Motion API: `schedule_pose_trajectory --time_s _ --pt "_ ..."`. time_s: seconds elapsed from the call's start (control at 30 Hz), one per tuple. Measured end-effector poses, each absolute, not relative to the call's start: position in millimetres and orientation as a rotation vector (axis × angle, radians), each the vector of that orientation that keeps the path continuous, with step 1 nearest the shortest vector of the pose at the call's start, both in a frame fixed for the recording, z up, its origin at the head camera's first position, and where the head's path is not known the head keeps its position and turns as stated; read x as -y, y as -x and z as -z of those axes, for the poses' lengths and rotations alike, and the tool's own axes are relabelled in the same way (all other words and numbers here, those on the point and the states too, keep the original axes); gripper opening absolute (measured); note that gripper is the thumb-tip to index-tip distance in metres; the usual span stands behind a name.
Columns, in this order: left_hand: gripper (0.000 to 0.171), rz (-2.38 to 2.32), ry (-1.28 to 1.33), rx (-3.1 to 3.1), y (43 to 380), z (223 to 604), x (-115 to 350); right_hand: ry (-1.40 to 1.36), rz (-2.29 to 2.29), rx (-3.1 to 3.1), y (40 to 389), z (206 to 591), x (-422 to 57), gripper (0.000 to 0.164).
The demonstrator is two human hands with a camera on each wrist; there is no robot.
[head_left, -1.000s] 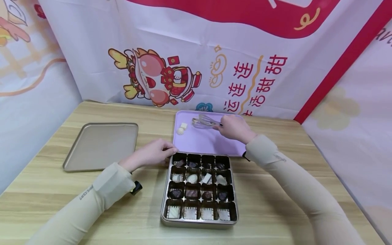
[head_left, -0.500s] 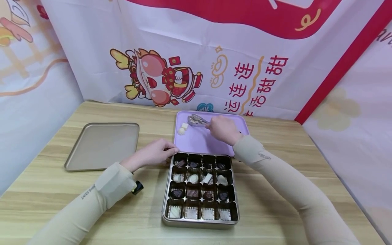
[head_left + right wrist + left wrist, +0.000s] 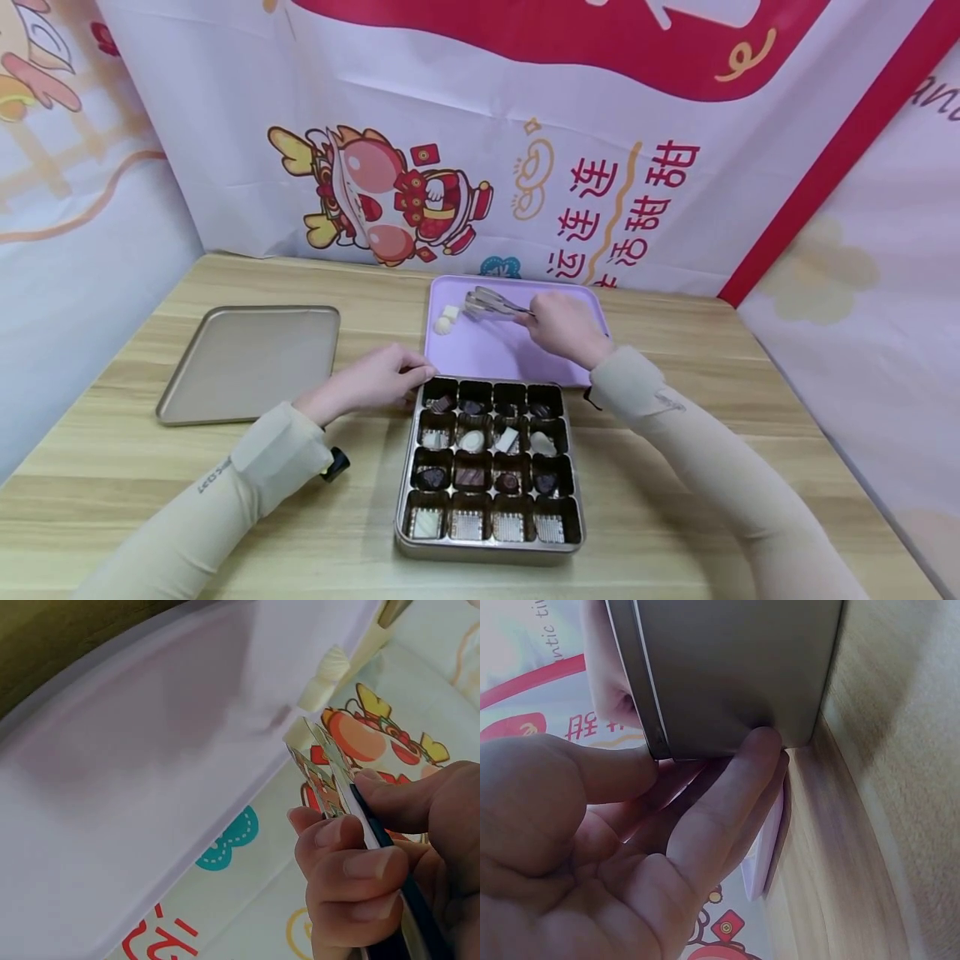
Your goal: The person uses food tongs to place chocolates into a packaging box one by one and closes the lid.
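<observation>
Across the upper half of the head view, a white and red backdrop (image 3: 450, 92) with a cartoon dragon (image 3: 390, 196) left of centre. Below it, a wood-grained tabletop (image 3: 360, 525), reaching down to the bottom edge. Over the wood, two beige sleeves (image 3: 720, 467), slanting in from the lower left and lower right. At the centre, lying flat, a purple tray (image 3: 487, 354). Directly below it in the frame, at lower centre, a metal chocolate box (image 3: 487, 551) of sixteen compartments, four rows of four. At centre left, well apart from the purple one, a tan tray (image 3: 251, 367).

At the box's upper left corner, the left hand (image 3: 372, 380), with fingers slightly bent and touching rather than wrapped round; in the left wrist view, with thumb at the rim and a fingertip against the wall. Over the purple tray, the right hand (image 3: 564, 323), curled round metal tongs (image 3: 491, 298), pointing left with tips a little parted. Between those tips in the right wrist view, something pale (image 3: 298, 735); impossible to tell whether gripped.

Inside the box, dark chocolates (image 3: 470, 477) along the first and third rows, white chocolates (image 3: 472, 441) along the second, a pale square (image 3: 427, 523) at bottom left, ribbed liners (image 3: 509, 526) beside it. On the purple tray's left side, near the tong tips, two small white pieces (image 3: 443, 325), close together.
</observation>
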State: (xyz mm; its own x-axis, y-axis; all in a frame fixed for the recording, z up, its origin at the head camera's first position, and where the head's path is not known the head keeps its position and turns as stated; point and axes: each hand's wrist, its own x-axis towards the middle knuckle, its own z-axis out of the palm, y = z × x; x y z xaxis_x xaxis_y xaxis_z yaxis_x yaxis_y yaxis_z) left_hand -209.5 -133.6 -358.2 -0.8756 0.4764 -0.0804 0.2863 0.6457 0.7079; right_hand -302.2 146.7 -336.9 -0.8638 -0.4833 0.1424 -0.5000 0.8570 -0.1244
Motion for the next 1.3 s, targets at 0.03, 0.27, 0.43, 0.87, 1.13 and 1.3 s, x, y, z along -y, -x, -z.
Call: schedule_pose_trajectory --time_s 0.03,0.27,0.43,0.87,1.13,1.3 --pt "0.024 -1.053 -0.622 -2.611 210 358 134 -0.777 -0.224 2.906 301 336 -148 0.044" --pt "0.024 -1.053 -0.61 -2.606 209 357 133 -0.815 -0.167 2.826 287 330 -159 0.044" --pt "0.025 -1.044 -0.617 -2.619 209 355 133 -0.815 -0.203 2.841 278 328 -163 0.042" --pt "0.024 -1.042 -0.629 -2.629 209 358 133 -0.869 -0.261 2.782 246 316 -177 0.035" --pt "0.023 -1.044 -0.634 -2.628 209 358 133 -0.928 -0.288 2.639 223 308 -189 0.037" --pt "0.023 -1.04 -0.631 -2.634 209 358 133 -0.991 -0.273 2.576 209 307 -197 0.036"
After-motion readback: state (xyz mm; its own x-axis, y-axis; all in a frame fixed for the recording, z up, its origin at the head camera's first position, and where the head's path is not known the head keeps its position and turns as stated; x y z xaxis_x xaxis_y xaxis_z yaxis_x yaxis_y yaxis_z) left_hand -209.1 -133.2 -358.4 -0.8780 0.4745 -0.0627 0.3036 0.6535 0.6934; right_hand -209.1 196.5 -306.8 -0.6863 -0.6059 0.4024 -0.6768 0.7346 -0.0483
